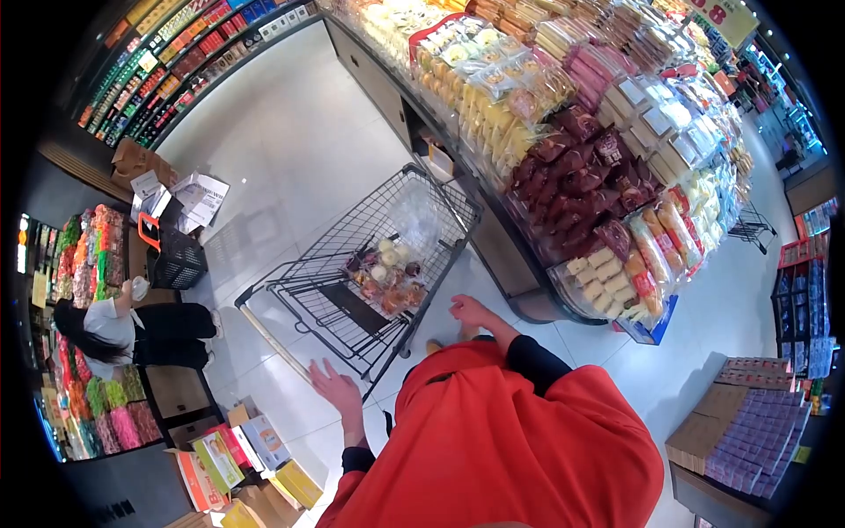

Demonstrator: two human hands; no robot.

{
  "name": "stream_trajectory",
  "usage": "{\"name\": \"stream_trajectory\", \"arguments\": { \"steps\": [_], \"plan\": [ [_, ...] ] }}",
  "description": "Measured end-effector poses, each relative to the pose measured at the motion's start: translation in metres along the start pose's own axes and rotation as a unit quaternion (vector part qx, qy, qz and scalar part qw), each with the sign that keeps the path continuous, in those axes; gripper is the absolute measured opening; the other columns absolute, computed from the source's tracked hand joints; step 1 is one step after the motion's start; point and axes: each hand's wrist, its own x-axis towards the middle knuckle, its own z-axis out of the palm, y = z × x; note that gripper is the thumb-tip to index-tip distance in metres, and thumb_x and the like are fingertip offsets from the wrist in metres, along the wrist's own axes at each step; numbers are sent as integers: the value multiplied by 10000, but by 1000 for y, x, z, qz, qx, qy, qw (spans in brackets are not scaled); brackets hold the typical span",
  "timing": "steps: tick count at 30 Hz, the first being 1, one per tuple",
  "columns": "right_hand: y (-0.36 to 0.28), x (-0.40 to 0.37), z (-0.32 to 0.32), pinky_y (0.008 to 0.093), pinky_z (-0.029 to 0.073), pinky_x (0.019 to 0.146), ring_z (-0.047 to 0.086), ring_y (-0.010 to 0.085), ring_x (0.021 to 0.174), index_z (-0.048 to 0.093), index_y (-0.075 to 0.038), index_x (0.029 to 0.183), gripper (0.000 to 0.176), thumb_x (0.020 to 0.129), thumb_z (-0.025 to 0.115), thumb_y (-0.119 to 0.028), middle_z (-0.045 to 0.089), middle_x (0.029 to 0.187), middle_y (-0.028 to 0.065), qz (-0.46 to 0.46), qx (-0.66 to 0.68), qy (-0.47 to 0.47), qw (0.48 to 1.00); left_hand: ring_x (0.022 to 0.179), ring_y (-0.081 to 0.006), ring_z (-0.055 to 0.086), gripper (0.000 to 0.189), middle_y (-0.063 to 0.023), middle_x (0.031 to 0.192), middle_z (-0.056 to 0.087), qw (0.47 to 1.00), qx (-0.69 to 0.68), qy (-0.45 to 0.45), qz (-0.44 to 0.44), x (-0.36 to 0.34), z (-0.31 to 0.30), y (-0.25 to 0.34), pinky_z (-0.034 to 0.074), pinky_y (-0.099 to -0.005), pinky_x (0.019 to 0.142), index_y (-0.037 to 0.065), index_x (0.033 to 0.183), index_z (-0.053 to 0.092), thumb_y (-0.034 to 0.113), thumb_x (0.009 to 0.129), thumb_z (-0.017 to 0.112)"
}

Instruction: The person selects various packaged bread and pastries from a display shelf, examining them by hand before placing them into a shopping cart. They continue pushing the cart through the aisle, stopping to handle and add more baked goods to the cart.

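Note:
A wire shopping cart (pixel 304 264) stands in front of me, tilted across the view. In it lie clear plastic bags (pixel 396 299), some with round whitish pieces and others with reddish-brown ones. My left hand (pixel 334 387) is open with its fingers spread, close to the cart's handle bar (pixel 280 345). Between the cart and the corner of the display counter hangs my right hand (pixel 473 311), its fingers loosely extended and nothing in them. Red cloth (pixel 502 440) covers my front, with dark sleeves showing at both arms.
Packaged breads and dark red packets (pixel 581 167) fill the counter on the right. At the left, a person (pixel 132 326) stands by shelves of colourful packets, near a black basket (pixel 180 260). Cardboard boxes (pixel 255 458) sit at lower left; stacked purple packs (pixel 753 440) at lower right.

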Motion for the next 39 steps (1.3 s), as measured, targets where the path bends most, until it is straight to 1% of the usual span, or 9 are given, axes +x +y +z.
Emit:
{"name": "stream_trajectory", "arguments": {
  "steps": [4,5,9,14,20,26,32,37,39],
  "plan": [
    [-55,0,-58,312,534,814,662,141,880,644,0,1214,289,969,627,-153,702,968,48,-74,85,56,992,1403,-399,375,631,-222,1476,427,964,-194,-154,100,-13,16,31,275,-536,1146,-16,1421,445,33,821,635],
    [-75,0,-75,302,531,825,653,125,893,652,-5,1195,265,973,629,-148,697,963,34,-105,83,84,987,1359,-381,420,595,-209,1425,471,970,-174,-106,131,-23,27,40,294,-530,1124,-1,1401,463,61,838,644],
    [-160,14,-145,298,531,849,663,136,893,653,3,1181,249,975,638,-138,718,996,62,-212,116,212,947,1285,-341,500,591,-170,1382,530,949,-150,-219,170,-44,58,48,319,-526,1113,49,1424,466,136,878,675],
    [-253,41,-228,382,560,824,710,303,921,654,-3,1173,310,925,682,-187,716,1036,175,-258,-104,341,898,1244,-323,553,572,-139,1335,576,941,-112,-284,145,-38,63,53,328,-539,1110,70,1418,483,123,878,664],
    [-312,112,-302,447,527,905,651,371,1046,648,-32,1187,340,884,692,-180,666,1156,182,-322,-242,407,820,1127,-389,605,458,-156,1196,624,924,-121,-344,113,-17,73,60,448,-525,984,115,1297,570,22,852,619],
    [-358,169,-354,496,500,938,613,363,1119,627,-76,1206,386,855,717,-208,644,1193,139,-250,-323,438,801,1043,-374,640,439,-153,1100,648,925,-111,-354,83,-1,74,84,467,-509,936,97,1217,645,-61,820,546],
    [-371,225,-376,508,470,969,573,285,1208,618,-162,1259,477,830,775,-302,615,1279,74,-182,-434,492,733,1053,-374,657,381,-163,1168,651,922,-99,-373,27,5,93,84,498,-518,911,85,1265,620,43,895,537],
    [-377,260,-389,540,416,1015,571,255,1217,612,-172,1279,548,827,767,-441,617,1281,56,-79,-532,466,702,1057,-390,654,366,-183,1188,650,930,-139,-340,-9,6,87,91,501,-516,914,66,1280,608,113,929,517],
    [-378,261,-387,543,406,1024,573,257,1217,622,-172,1272,524,833,758,-422,622,1275,55,-95,-536,440,714,1049,-390,652,358,-184,1168,656,931,-159,-329,-21,10,81,99,498,-507,921,57,1268,610,113,919,550]
  ]
}}
